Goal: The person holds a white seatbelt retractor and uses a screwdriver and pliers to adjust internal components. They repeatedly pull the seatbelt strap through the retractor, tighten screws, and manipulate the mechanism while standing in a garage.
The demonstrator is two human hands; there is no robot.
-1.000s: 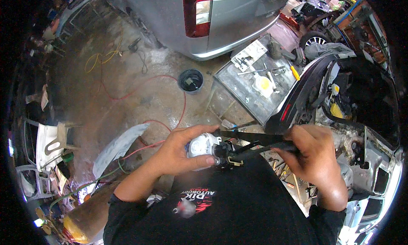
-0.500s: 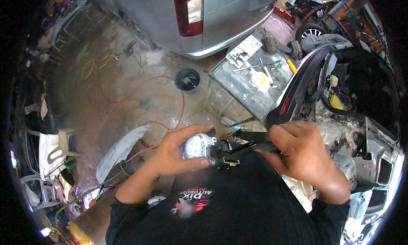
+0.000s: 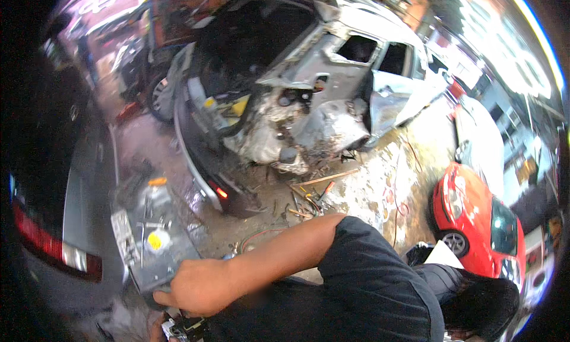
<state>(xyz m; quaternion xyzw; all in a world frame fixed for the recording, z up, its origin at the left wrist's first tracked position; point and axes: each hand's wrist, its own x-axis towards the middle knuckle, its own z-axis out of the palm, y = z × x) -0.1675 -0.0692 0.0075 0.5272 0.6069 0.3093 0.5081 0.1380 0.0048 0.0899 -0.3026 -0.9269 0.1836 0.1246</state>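
Observation:
At the lower left, my right hand [image 3: 199, 287] is closed, its back toward me. Its fingers curl down, and whatever they hold is hidden beneath them. Just below it is a small white and black plastic part [image 3: 184, 329], cut off by the lower edge of the picture. A sliver of my left hand [image 3: 157, 330] shows next to this part and grips it; most of that hand is out of view.
A grey work table [image 3: 169, 262] beyond my right hand bears tools and a yellow-and-white piece [image 3: 155, 240]. A stripped silver car body [image 3: 338, 75] stands ahead, with a dark bumper [image 3: 202, 164] beside it. Loose tools lie on the floor. A red car [image 3: 469, 205] is at right.
My view has swung to the right, bringing the stripped car and red car into sight. My hands and the part now appear at the lower left, with my left hand mostly cut off.

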